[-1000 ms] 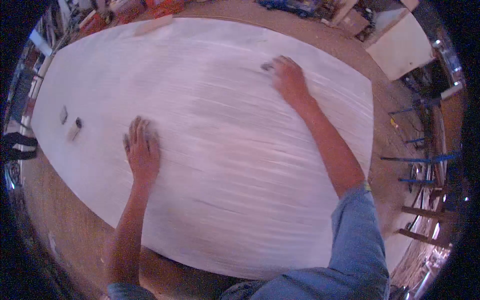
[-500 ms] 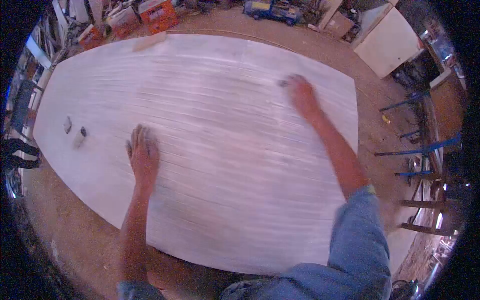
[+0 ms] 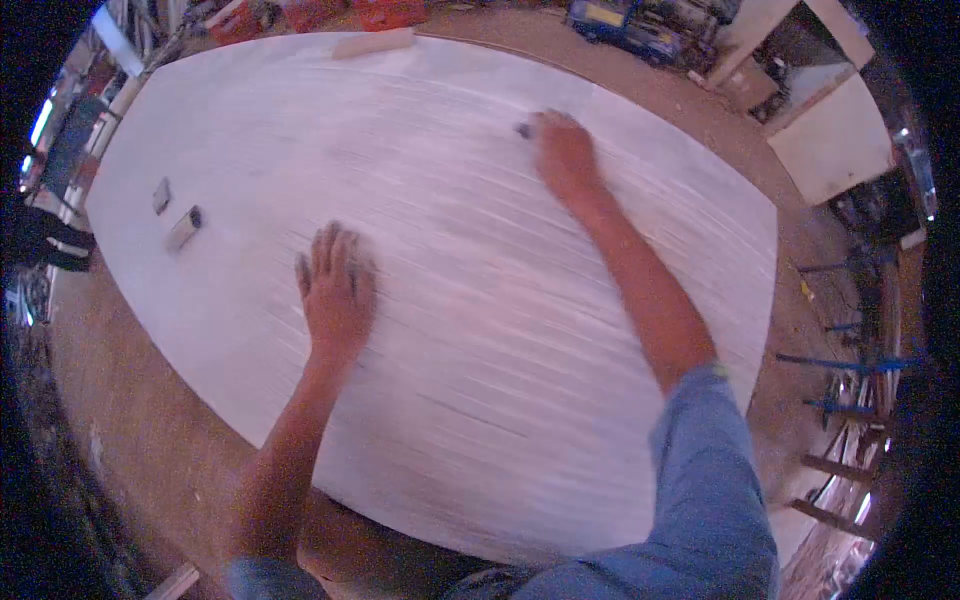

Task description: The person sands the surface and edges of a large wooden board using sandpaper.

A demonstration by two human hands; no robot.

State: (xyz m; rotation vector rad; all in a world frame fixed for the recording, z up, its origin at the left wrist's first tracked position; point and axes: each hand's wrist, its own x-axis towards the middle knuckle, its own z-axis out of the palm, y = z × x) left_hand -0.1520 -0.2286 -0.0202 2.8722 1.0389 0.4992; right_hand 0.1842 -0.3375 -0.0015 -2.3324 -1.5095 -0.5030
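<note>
A large white, streaked board [image 3: 470, 400] with curved edges lies flat in front of me. My left hand [image 3: 338, 285] rests palm down on its left half, fingers spread and holding nothing. Farther away, toward the board's far edge, my right hand [image 3: 567, 155] is closed on the surface. From its left side pokes a small dark thing [image 3: 523, 130], too blurred to name. Left of my left hand lie a short pale tube with a dark end [image 3: 185, 228] and a small grey piece [image 3: 162, 195].
A flat tan strip [image 3: 372, 43] lies at the board's far edge. Beyond stand red containers [image 3: 390, 12], a blue machine [image 3: 625, 28] and a pale cabinet [image 3: 835, 135]. Blue metal bars [image 3: 850, 363] stick out on the right. Brown floor [image 3: 140, 370] surrounds the board.
My right hand has swept left across the board, still closed. My left hand has shifted slightly right, fingers spread. The whole view has tilted and turned a little.
</note>
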